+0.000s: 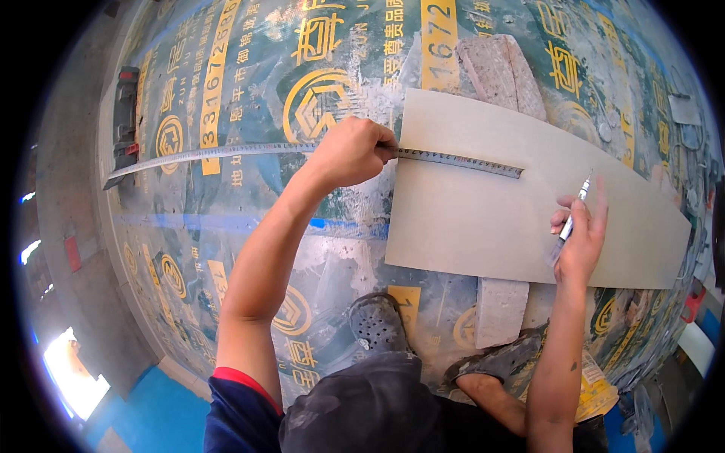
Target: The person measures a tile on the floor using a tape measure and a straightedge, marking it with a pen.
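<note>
1. At far left, a long, pale, flexible measuring strip (249, 151) starts near a black-and-red hard object (126, 113) and runs rightward over a green floor covering with yellow print (249, 98).
2. The bare left hand (353, 153) is clenched, pinching the strip just beside the panel's left edge. A firm, steady pinch there should keep the reading from slipping.
3. Right of it, a large beige flat panel (468, 226) lies across a rough grey block (498, 72) at its far edge and a pale block (501, 313) at its near edge. The strip's free end lies over the panel; keeping it straight and square to the edge would help accuracy.
4. The bare right hand (581, 241) grasps a slim white pen (575, 215) over the panel's right half, index finger extended. A fine mark, read from directly above, would serve best.
</note>
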The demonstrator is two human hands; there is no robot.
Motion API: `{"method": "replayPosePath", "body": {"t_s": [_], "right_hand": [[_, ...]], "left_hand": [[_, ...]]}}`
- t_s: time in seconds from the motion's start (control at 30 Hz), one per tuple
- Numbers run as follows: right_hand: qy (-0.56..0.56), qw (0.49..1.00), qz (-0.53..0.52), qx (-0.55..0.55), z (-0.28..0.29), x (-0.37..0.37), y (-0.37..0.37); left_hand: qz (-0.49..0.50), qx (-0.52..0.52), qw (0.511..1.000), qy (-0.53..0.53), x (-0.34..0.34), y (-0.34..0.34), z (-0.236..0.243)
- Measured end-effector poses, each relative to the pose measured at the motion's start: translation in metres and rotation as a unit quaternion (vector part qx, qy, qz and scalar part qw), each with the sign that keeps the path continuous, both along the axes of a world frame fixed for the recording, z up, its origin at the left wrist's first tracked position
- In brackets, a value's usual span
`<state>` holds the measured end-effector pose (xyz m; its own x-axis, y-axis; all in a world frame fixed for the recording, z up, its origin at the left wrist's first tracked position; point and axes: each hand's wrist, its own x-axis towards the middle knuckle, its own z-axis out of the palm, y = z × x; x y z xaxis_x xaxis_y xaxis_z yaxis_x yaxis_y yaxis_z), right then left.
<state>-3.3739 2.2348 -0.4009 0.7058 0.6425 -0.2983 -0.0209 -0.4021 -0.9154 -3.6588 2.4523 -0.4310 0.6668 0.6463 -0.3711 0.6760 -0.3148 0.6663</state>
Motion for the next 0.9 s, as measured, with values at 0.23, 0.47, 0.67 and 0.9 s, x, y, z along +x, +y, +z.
{"method": "replayPosePath", "body": {"t_s": [0.23,0.47,0.67,0.9], "right_hand": [[0.294,0.931,-0.039,0.211,0.001,0.025,-0.008],[0.273,0.939,-0.075,0.197,-0.005,-0.001,-0.001],[0.177,0.972,-0.039,0.153,-0.026,-0.020,-0.005],[0.027,0.996,-0.074,0.043,-0.044,-0.045,-0.007]], "left_hand": [[0.002,0.005,1.000,0.022,0.003,0.002,0.003],[0.014,-0.002,0.999,0.051,0.006,0.004,0.009],[0.034,-0.029,0.998,0.054,0.011,0.004,0.011],[0.019,-0.005,0.999,0.049,0.009,0.005,0.005]]}}
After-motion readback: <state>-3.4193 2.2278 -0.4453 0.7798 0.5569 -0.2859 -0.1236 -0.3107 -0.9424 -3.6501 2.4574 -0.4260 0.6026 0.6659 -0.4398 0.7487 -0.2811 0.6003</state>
